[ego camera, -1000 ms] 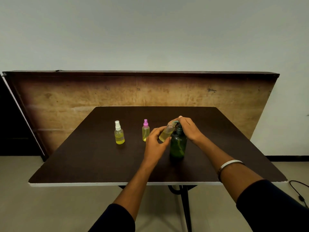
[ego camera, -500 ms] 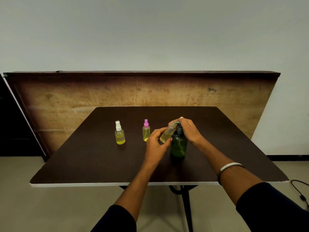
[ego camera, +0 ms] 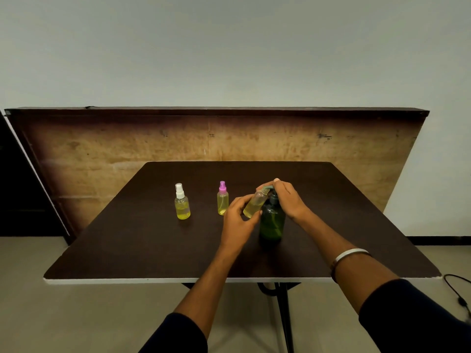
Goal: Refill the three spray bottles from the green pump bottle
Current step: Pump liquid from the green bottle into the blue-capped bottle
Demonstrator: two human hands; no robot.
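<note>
The green pump bottle stands upright near the middle of the dark table. My right hand rests over its pump head, fingers curled round the nozzle. My left hand grips a small uncapped spray bottle with yellow liquid, tilted so its mouth sits under the pump's spout. Two more spray bottles stand to the left: one with a pink cap and one with a white cap, both holding yellow liquid.
A large wooden board leans against the wall behind the table. The table's white front edge is close to me. A black cable lies on the floor at the right.
Hardly anything has moved. Both hands stay at the pump head with the tilted bottle under the spout.
</note>
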